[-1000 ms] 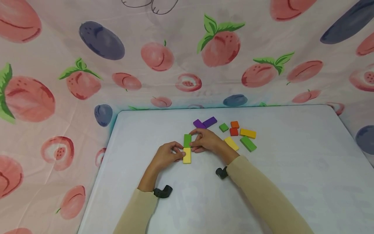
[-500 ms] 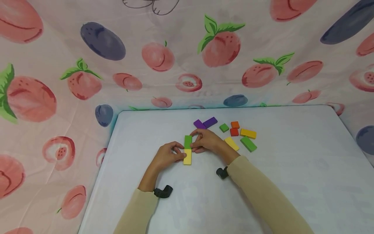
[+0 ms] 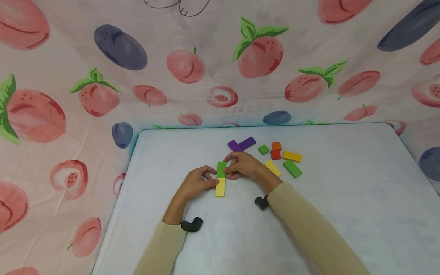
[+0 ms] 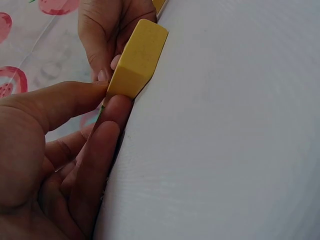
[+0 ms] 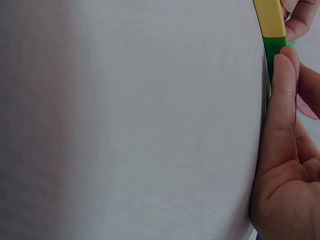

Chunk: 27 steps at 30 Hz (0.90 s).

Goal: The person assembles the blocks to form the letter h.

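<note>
A green block (image 3: 221,169) and a yellow block (image 3: 220,187) lie end to end on the white table, the green one farther from me. My left hand (image 3: 197,184) is on their left side; its thumb and finger pinch the yellow block, whose end shows large in the left wrist view (image 4: 137,60). From the right, my right hand (image 3: 245,166) holds the green block, thumb against its side and index finger by its far corner. In the right wrist view, fingertips partly cover the green block (image 5: 273,52), which meets the yellow block (image 5: 271,20).
Behind my right hand lie two purple blocks (image 3: 247,143). Farther right are a small green block (image 3: 263,149), an orange block (image 3: 276,146), a red block (image 3: 275,154), another yellow block (image 3: 292,156) and a longer green block (image 3: 292,169). A pale yellow block (image 3: 272,168) sits beside my right wrist.
The green and yellow blocks have slid slightly toward me together, still end to end. Both hands keep nearly the same place, and the other blocks have stayed put.
</note>
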### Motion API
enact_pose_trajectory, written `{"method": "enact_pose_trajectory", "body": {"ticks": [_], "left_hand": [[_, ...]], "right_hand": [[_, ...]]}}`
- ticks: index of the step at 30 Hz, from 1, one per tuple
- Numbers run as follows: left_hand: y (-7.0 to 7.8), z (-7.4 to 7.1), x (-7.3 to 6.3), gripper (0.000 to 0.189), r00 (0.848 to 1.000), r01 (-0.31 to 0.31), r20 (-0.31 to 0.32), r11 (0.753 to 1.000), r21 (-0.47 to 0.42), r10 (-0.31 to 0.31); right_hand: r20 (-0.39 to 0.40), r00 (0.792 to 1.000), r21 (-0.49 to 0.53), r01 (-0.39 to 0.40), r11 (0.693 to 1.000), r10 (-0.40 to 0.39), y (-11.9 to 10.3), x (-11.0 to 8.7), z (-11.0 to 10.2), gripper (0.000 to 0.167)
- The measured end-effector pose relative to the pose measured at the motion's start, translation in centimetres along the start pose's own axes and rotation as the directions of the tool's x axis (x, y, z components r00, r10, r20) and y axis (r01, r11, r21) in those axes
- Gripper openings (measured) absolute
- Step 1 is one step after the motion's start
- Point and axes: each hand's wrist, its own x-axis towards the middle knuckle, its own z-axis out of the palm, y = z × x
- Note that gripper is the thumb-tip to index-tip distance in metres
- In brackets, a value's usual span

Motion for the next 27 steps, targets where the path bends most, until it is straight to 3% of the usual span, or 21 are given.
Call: {"method": "enact_pose_trajectory", "body": {"ticks": [27], "left_hand": [[0.08, 0.3, -0.16, 0.036, 0.999, 0.006, 0.035, 0.999, -0.033, -0.005]], "right_hand": [[0.011, 1.0, 0.043, 0.006, 0.999, -0.006, 0.33, 0.16, -0.08, 0.039]]}}
